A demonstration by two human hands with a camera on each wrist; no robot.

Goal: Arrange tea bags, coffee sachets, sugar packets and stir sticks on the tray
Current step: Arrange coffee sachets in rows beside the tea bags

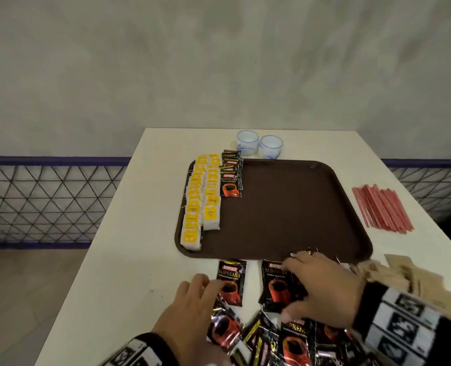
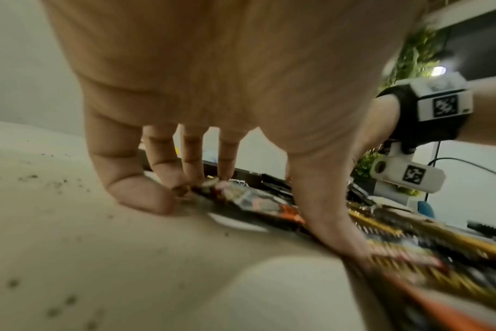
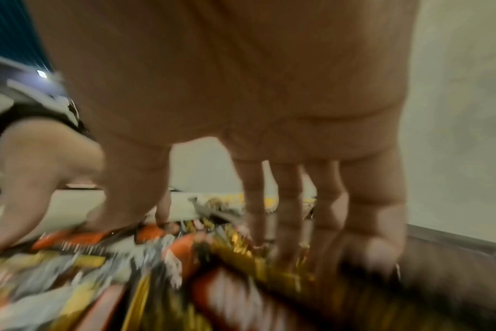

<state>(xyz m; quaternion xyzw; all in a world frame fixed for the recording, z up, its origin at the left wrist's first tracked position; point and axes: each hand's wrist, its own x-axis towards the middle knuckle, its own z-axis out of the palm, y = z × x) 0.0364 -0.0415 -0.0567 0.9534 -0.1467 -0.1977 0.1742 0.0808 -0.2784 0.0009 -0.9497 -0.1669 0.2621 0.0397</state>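
Head view: tray (image 1: 285, 207) on tabletop (image 1: 129, 260), tea bags (image 1: 202, 199) in rows at its left; stir sticks (image 1: 383, 208) to its right. Wrist views: both hands spread, left hand (image 2: 212, 89) and right hand (image 3: 241, 89) pressing loose coffee sachets (image 1: 280, 336).

Left hand (image 1: 190, 310) palm down, fingers (image 2: 162, 165) spread, tips pressing flat. Right hand (image 1: 322, 289) arched, fingers (image 3: 289, 212) curled downward. Both wrists wear black bands.

White table (image 1: 129, 233), perhaps plaster wall (image 1: 219, 62)
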